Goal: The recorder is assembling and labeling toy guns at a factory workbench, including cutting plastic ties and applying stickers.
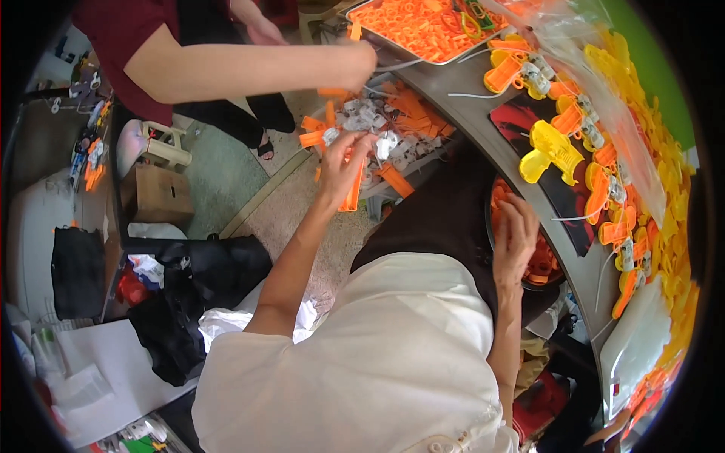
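Note:
My left hand (343, 164) is closed round a long orange plastic part (350, 192), which sticks out below the fingers. At its fingertips is a small shiny whitish piece (387, 144); whether it is joined to the orange part I cannot tell. Beneath lies a tray heaped with clear-white mechanisms (364, 115) and orange parts (419, 113). On the right, my right hand (516, 235) dips into a dark round bowl (550, 285) of small orange-red pieces (538, 264). Its fingers are bent together, and what they grip is hidden.
A curved grey table (468, 98) borders the right, bearing a yellow toy shell (550, 152), orange assemblies with tubes, and a heap of yellow parts (664, 174). Another person's arm (257, 72) reaches across at the top, near a metal tray (423, 59) of orange pieces. A cardboard box (162, 194) stands left.

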Motion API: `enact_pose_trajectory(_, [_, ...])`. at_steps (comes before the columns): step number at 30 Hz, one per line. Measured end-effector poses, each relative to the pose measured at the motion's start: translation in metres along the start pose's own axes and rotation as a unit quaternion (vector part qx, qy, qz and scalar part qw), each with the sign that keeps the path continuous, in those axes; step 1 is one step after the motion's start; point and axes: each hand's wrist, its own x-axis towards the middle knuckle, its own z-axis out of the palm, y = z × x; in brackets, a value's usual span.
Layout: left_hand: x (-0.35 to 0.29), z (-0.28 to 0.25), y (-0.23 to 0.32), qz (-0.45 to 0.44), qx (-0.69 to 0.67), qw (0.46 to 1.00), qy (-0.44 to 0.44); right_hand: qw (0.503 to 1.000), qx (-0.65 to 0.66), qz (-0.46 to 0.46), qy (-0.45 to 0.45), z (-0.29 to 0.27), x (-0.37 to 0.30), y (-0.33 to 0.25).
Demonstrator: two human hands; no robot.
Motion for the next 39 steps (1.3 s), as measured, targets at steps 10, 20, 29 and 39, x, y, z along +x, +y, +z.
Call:
enact_pose_trajectory(10, [-0.055,0.07,0.045,0.215,-0.001,0.959,-0.184,0.378,0.747,0.471,-0.276,0.063,0.009,-0.008])
enact_pose_trajectory(20, [-0.091,0.034,-0.016,0.118,0.109,0.986,-0.037,0.39,0.691,0.599,-0.111,0.079,-0.015,0.004])
enact_pose_trajectory(29, [-0.032,-0.011,-0.143,0.003,0.267,0.961,0.075,0.367,0.705,0.597,-0.112,0.081,-0.019,0.011])
enact_pose_trajectory(39, [-0.024,-0.01,-0.112,-0.157,0.41,0.898,0.003,0.354,0.7,0.612,-0.103,0.083,-0.019,0.02])
